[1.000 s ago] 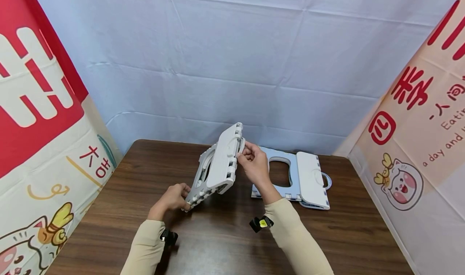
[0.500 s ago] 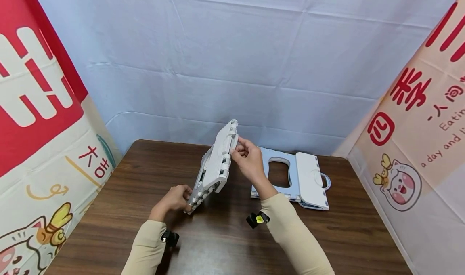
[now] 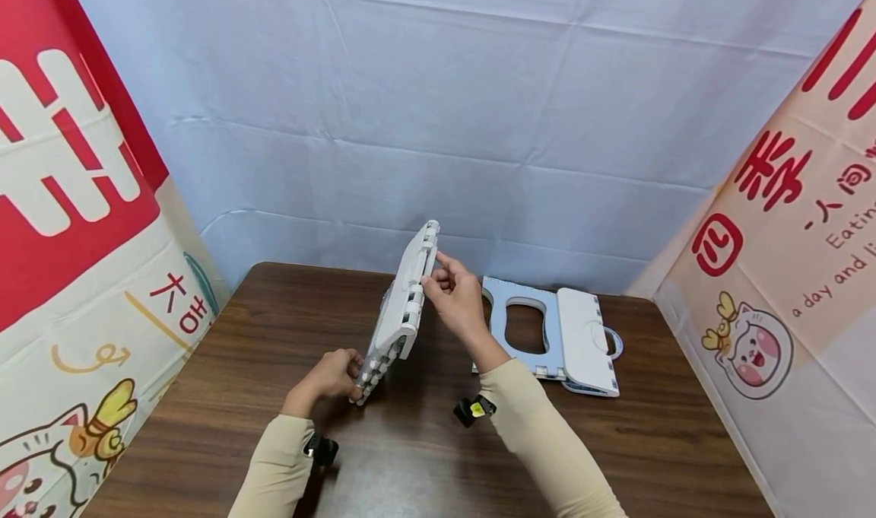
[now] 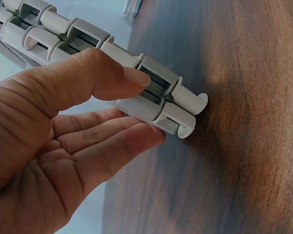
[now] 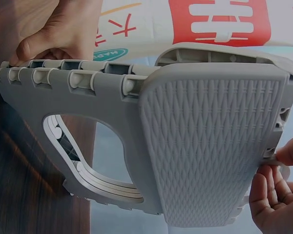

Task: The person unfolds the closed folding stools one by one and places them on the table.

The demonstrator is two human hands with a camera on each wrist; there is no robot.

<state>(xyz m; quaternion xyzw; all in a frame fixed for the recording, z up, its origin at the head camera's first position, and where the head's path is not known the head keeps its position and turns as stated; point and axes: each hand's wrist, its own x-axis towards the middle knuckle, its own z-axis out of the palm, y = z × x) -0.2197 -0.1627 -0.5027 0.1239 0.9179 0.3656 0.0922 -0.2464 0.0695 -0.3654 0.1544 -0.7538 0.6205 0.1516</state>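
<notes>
A white and grey folding step stool [image 3: 400,297], folded nearly flat, stands tilted above the wooden table. My left hand [image 3: 330,377] pinches its lower end, thumb over the row of hinge knuckles [image 4: 112,44] and fingers beneath, in the left wrist view. At the upper edge, my right hand [image 3: 460,293] pinches what looks like the stool's carry handle [image 5: 283,171]. The right wrist view shows the woven-textured top panel [image 5: 210,141] and a leg panel [image 5: 110,109] with a large oval opening. The stool's far side is hidden in the head view.
A second folding stool [image 3: 588,335], light blue and white, lies flat on the right of the table [image 3: 650,427], its round handle pointing right. A pale cloth [image 3: 438,122] hangs behind the table; printed banners [image 3: 753,290] flank it.
The stool has turned more edge-on to the head view, its upper edge moving left. My right hand has followed to the left; the left hand has barely shifted, keeping its pinch.
</notes>
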